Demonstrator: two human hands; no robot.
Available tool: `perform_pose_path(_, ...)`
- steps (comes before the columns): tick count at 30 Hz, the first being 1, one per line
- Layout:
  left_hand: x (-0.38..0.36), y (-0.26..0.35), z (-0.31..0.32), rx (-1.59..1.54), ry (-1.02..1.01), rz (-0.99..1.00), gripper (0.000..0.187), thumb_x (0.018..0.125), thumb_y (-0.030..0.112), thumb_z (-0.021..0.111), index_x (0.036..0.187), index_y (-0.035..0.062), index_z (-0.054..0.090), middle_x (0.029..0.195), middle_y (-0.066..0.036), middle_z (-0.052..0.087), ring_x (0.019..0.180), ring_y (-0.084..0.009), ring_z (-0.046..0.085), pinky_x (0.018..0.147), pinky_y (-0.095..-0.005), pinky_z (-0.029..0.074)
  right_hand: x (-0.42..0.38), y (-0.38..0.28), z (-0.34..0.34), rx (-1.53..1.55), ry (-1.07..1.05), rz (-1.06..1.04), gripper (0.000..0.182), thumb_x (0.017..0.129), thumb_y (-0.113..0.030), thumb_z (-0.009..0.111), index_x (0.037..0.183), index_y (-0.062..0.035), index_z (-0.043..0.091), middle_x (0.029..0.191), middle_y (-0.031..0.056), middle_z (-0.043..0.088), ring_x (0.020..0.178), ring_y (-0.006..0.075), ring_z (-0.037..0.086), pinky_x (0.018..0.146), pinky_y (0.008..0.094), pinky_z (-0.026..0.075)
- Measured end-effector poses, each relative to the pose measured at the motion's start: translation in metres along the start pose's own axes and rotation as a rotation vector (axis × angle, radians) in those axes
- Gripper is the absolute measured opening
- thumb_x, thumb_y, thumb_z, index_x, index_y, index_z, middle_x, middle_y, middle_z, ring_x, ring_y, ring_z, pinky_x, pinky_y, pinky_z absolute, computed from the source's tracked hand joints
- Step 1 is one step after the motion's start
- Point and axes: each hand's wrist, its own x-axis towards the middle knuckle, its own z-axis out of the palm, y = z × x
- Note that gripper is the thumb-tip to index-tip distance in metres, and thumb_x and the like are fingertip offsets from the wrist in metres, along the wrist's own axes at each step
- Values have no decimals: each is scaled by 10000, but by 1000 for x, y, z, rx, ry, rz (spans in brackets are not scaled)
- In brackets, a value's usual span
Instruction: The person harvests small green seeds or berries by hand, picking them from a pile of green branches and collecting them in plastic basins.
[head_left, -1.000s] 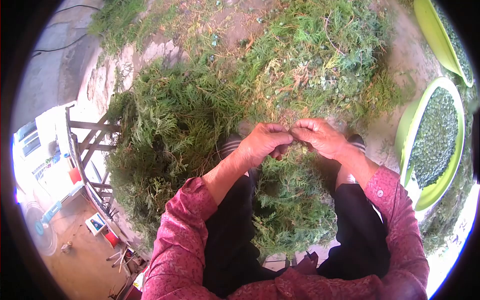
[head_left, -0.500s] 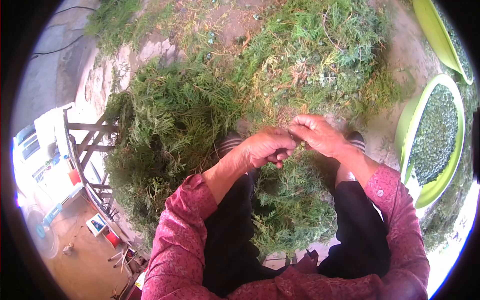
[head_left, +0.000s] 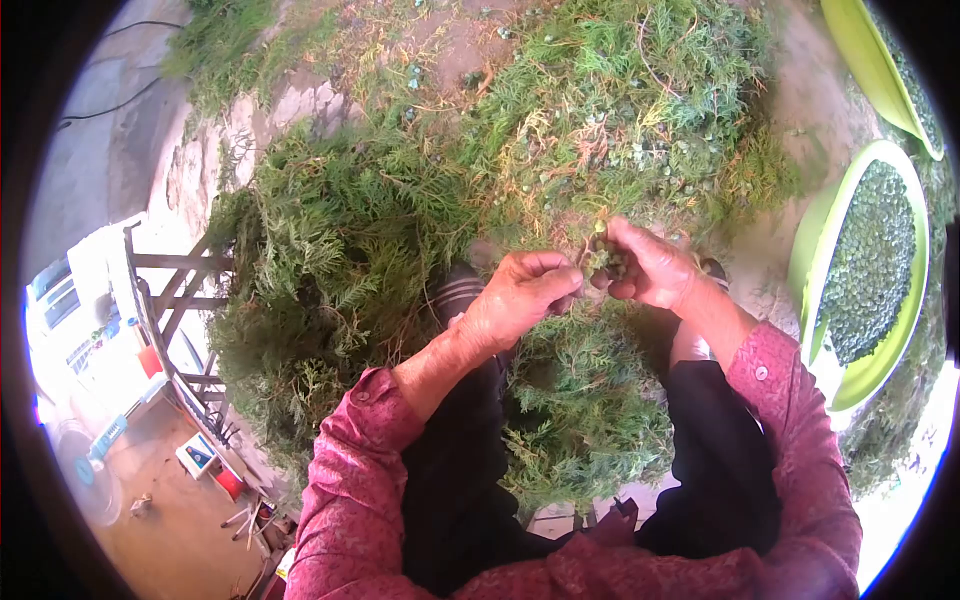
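Observation:
A small sprig with green-brown cones (head_left: 604,260) sits between my two hands. My right hand (head_left: 657,268) is closed around it, the cones showing past the fingertips. My left hand (head_left: 523,298) pinches at the sprig's left edge, thumb against the curled fingers; the exact spot it grips is partly hidden. Below both hands, between my legs, lies a heap of green conifer branches (head_left: 590,410). A larger pile of leafy branches (head_left: 340,240) rises to the left of my left hand.
A lime-green basin (head_left: 868,395) full of small green cones stands at the right. Behind it is a second green basin (head_left: 872,70). Cut foliage (head_left: 640,110) with loose cones covers the ground ahead. A wooden frame (head_left: 180,262) stands at the left.
My hands have drawn slightly apart, bringing the cone sprig into view. My right hand has turned and risen a little; my left fingers have shifted slightly leftward.

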Motion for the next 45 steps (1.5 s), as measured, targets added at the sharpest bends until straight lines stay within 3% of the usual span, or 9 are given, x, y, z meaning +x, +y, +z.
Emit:
perform_pose_path(3, 4, -3, -1, 46, 19, 12, 172, 845, 205, 563, 809, 39, 588, 731, 6, 551, 636, -66, 483, 598, -201, 400, 8, -3, 5, 40, -8, -67, 340, 798, -346, 638, 951, -57, 548, 749, 26, 540, 612, 74, 517, 436, 176, 341)
perform_pose_path(6, 6, -5, -1, 108, 46, -9, 188, 842, 222, 563, 816, 38, 587, 723, 9, 542, 639, -66, 483, 597, -202, 400, 5, -9, 17, -520, -13, -97, 387, 748, -336, 707, 944, -41, 552, 719, 15, 556, 558, 59, 494, 441, 178, 352)
perform_pose_path(10, 3, 2, 1, 108, 18, -42, 190, 839, 223, 556, 806, 38, 585, 708, 9, 528, 634, -66, 477, 595, -204, 399, -2, -17, 17, -599, -74, -22, 358, 738, -299, 724, 911, -30, 564, 675, 0, 546, 523, 53, 470, 437, 175, 348)
perform_pose_path(16, -3, 3, 0, -33, -53, -103, 146, 810, 147, 530, 716, 39, 558, 630, -3, 498, 604, -97, 474, 580, -235, 393, -8, -20, 20, -597, -272, 38, 284, 814, -297, 636, 865, -25, 574, 642, -12, 517, 507, 44, 450, 426, 172, 342)
perform_pose_path(18, -6, -3, -2, -123, -67, -103, 141, 776, 122, 536, 667, 32, 538, 607, -26, 493, 562, -126, 451, 578, -261, 397, -15, -21, 31, -849, -275, -76, 277, 850, -298, 567, 833, -22, 569, 627, -7, 500, 497, 43, 440, 404, 177, 331)
perform_pose_path(22, -23, 5, -12, -153, -140, -101, 151, 752, 123, 547, 640, 23, 529, 593, -42, 484, 550, -147, 446, 580, -281, 403, -30, -18, 19, -657, -100, 100, 249, 864, -250, 506, 795, -15, 548, 619, 29, 506, 485, 57, 434, 375, 184, 328)
perform_pose_path(26, -23, -5, -14, -168, -205, -83, 149, 740, 119, 547, 625, 27, 524, 579, -33, 479, 574, -159, 477, 571, -279, 390, -23, -11, -15, -248, -253, 114, 203, 878, -213, 490, 907, -15, 526, 694, 73, 547, 477, 62, 438, 355, 179, 326)
perform_pose_path(33, -23, 7, -8, 117, -132, -55, 139, 768, 81, 521, 643, 27, 545, 592, -3, 501, 570, -82, 447, 545, -231, 357, -12, -11, 15, -244, -268, 100, 272, 839, -221, 612, 974, -20, 488, 756, 45, 567, 494, 37, 433, 384, 152, 300)
perform_pose_path(45, -30, 10, 14, 369, -504, 108, 166, 820, 108, 551, 691, 5, 545, 579, -18, 484, 549, -90, 447, 502, -258, 361, -95, -24, 33, -1078, -257, -130, 167, 848, -183, 558, 946, -48, 556, 653, 46, 593, 541, 88, 582, 492, 244, 459)
